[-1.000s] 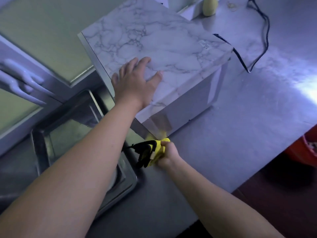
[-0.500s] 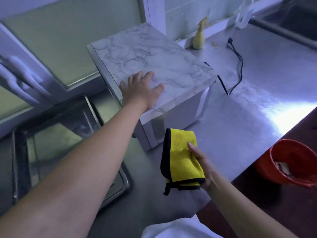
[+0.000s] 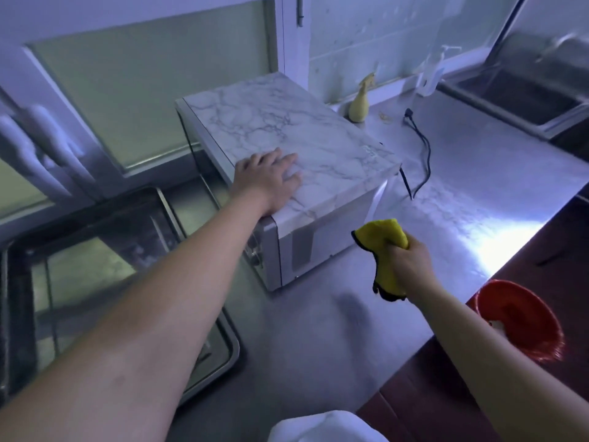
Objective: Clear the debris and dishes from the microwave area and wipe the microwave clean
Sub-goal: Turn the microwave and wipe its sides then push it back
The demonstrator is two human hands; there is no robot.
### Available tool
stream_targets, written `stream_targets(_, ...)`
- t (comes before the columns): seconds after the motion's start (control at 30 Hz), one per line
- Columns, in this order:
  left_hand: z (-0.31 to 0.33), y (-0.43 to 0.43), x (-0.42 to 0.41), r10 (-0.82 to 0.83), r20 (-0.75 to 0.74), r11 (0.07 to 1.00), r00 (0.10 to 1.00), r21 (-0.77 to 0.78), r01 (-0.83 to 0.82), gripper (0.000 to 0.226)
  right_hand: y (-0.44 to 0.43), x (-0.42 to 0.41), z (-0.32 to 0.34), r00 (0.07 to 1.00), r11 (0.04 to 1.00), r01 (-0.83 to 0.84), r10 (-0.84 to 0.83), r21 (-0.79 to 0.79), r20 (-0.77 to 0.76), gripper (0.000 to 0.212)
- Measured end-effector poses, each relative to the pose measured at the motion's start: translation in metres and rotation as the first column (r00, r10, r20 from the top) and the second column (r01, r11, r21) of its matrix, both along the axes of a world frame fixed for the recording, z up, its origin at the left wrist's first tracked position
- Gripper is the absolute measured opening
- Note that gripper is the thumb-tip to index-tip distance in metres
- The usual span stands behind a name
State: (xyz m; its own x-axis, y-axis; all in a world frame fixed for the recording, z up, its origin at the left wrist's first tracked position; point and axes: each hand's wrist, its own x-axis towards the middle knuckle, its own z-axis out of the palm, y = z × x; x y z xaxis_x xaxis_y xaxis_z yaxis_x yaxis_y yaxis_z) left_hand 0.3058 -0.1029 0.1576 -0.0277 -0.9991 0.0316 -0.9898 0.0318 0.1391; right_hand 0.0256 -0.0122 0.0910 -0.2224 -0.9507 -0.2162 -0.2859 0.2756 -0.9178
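For a good wipe I'd brace the microwave (image 3: 302, 135) with the left grip (image 3: 271, 180), which lies flat and released on the top's seven o'clock corner. The right grip (image 3: 409, 266) clenches a bunched cloth (image 3: 382, 237) at four o'clock; spread it, then stroke long. The microwave stands on the surface (image 3: 478, 186) at twelve o'clock, top marble-patterned, near side pale grey.

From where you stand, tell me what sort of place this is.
Probably a kitchen, perhaps a commercial one: a stainless steel counter, a microwave standing on it, and a steel sink at the far end.
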Motion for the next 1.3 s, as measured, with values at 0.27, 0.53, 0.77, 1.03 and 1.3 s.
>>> stream_targets(0.27,-0.008,-0.004,0.001,0.001,-0.077,0.997,0.997,-0.082,-0.007,0.065,-0.071,0.057,0.040,0.940,0.910,0.324,-0.278,-0.259,0.199,0.052)
stream_targets(0.53,-0.009,-0.005,-0.003,-0.008,-0.079,0.989,0.997,-0.150,-0.004,0.058,-0.013,0.164,0.005,0.875,0.847,0.456,-0.371,-0.272,0.311,0.063)
stream_targets(0.77,-0.006,-0.003,-0.004,-0.002,-0.104,0.987,0.995,-0.162,-0.015,0.053,0.052,0.219,-0.033,0.876,0.800,0.401,-0.193,-0.447,0.441,0.056)
stream_targets(1.03,-0.006,-0.006,-0.003,0.010,-0.108,0.991,0.994,-0.128,-0.024,0.054,0.105,0.241,-0.137,0.859,0.965,0.257,-0.250,0.047,0.447,0.040)
stream_targets(1.3,-0.004,-0.006,-0.001,0.004,-0.134,0.995,0.991,-0.102,-0.018,0.058,0.099,0.189,-0.144,0.727,0.923,0.218,-0.371,0.318,0.578,0.016)
